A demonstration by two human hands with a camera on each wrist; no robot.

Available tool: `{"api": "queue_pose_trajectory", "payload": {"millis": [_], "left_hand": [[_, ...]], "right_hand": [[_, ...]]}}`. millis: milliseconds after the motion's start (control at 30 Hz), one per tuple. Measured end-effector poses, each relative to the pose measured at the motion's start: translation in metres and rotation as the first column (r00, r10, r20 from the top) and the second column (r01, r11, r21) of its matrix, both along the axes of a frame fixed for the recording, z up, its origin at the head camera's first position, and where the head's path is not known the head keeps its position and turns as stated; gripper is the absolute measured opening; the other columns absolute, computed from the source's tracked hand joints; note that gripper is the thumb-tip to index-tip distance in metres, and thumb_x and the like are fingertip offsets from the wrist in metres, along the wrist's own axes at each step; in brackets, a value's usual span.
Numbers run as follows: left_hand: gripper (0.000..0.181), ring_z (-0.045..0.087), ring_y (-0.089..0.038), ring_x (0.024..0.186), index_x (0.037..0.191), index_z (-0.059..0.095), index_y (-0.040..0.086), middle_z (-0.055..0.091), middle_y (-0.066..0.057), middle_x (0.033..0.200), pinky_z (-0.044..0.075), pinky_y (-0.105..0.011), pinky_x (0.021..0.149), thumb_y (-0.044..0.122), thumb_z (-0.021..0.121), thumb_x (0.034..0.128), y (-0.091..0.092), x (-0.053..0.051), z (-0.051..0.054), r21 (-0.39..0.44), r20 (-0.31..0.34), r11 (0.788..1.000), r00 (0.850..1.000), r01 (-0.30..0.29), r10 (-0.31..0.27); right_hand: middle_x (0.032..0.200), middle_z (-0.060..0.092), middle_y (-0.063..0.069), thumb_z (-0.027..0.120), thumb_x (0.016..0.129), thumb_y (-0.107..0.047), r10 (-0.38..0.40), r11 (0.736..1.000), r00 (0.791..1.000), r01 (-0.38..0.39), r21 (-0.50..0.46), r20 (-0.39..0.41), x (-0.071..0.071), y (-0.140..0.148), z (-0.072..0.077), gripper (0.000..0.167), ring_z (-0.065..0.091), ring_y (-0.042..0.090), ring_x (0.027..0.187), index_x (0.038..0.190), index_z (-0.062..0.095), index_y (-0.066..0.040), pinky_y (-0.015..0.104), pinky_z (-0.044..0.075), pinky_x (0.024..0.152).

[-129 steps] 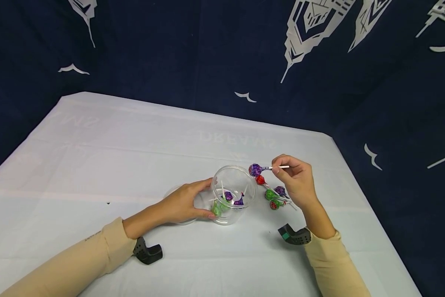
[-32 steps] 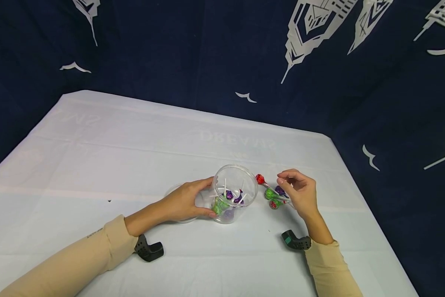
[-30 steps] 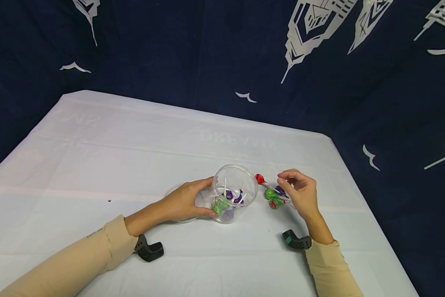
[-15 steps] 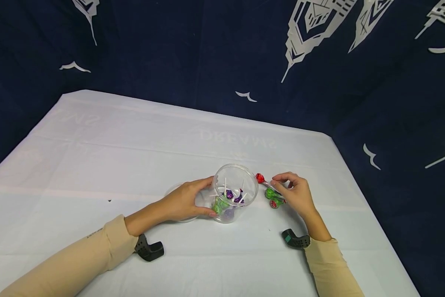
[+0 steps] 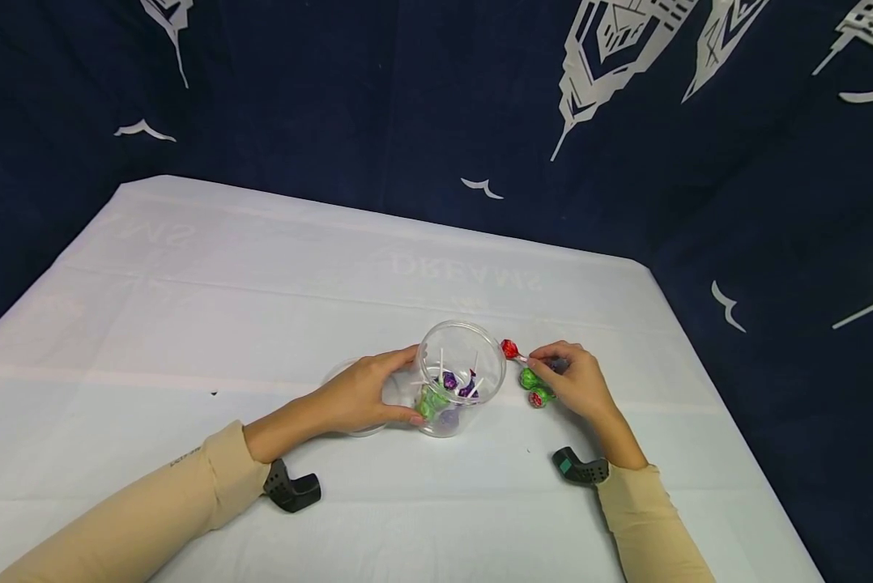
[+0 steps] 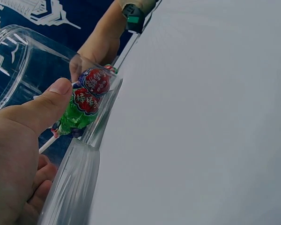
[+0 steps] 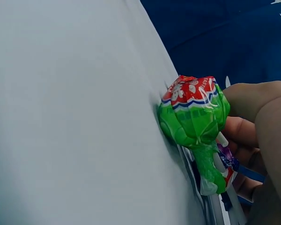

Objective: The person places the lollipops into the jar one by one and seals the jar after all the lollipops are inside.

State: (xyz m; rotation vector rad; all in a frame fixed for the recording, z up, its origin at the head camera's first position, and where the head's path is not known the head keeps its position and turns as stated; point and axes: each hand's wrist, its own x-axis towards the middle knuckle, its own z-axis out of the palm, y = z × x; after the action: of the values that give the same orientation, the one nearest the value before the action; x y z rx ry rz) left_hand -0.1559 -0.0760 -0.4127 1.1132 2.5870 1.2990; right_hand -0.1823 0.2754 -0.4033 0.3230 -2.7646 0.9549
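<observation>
My left hand grips the side of a clear plastic jar, its thumb in front. Inside the jar are green lollipops and purple lollipops, some with sticks up. Just right of the jar, my right hand has thumb and forefinger at the stick of a red lollipop, apparently pinching it. Beneath that hand lie green lollipops, one of them large in the right wrist view. A purple lollipop is partly hidden behind them.
A clear round lid-like piece lies under my left hand, beside the jar. The white cloth-covered table runs back to a dark blue curtain with white prints. A small dark speck lies at left.
A purple lollipop held by the right hand earlier has gone into the jar. The right hand has come back to the loose lollipops and moved left to the red one's stick. The left hand stays put.
</observation>
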Motion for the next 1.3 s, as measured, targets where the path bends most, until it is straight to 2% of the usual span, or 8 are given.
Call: {"api": "queue_pose_trajectory", "payload": {"millis": [433, 900, 1300], "left_hand": [[0.093, 0.048, -0.028, 0.132, 0.150, 0.040, 0.005, 0.056, -0.013, 0.140, 0.036, -0.047, 0.111, 0.037, 0.086, 0.0760, -0.0003, -0.0009, -0.0002, -0.002, 0.015, 1.000, 1.000, -0.008, 0.008], [0.092, 0.048, -0.027, 0.132, 0.149, 0.040, 0.005, 0.057, -0.013, 0.139, 0.036, -0.046, 0.111, 0.036, 0.087, 0.0755, -0.0007, -0.0017, -0.0013, 0.003, 0.010, 1.000, 1.000, -0.004, 0.004], [0.092, 0.048, -0.028, 0.133, 0.149, 0.040, 0.005, 0.056, -0.013, 0.140, 0.036, -0.047, 0.111, 0.036, 0.086, 0.0760, -0.0002, -0.0016, -0.0010, -0.001, 0.016, 1.000, 1.000, 0.000, 0.000]], "right_hand": [[0.090, 0.072, 0.009, 0.071, 0.091, -0.012, 0.022, 0.998, 1.000, -0.023, 0.060, 0.013, -0.0027, 0.0004, -0.0006, 0.011, 0.057, 0.028, 0.089, 0.091, 0.076, -0.002, 0.042, 0.044, 0.079], [0.082, 0.069, 0.005, 0.070, 0.090, -0.009, 0.038, 0.999, 0.998, -0.039, 0.035, 0.043, -0.0057, 0.0020, -0.0032, 0.011, 0.050, 0.022, 0.080, 0.081, 0.072, -0.003, 0.036, 0.041, 0.072], [0.087, 0.067, 0.009, 0.068, 0.093, -0.009, 0.026, 0.999, 0.999, -0.026, 0.024, 0.032, -0.0036, 0.0027, -0.0045, 0.011, 0.053, 0.021, 0.082, 0.089, 0.072, -0.001, 0.035, 0.044, 0.073]]}}
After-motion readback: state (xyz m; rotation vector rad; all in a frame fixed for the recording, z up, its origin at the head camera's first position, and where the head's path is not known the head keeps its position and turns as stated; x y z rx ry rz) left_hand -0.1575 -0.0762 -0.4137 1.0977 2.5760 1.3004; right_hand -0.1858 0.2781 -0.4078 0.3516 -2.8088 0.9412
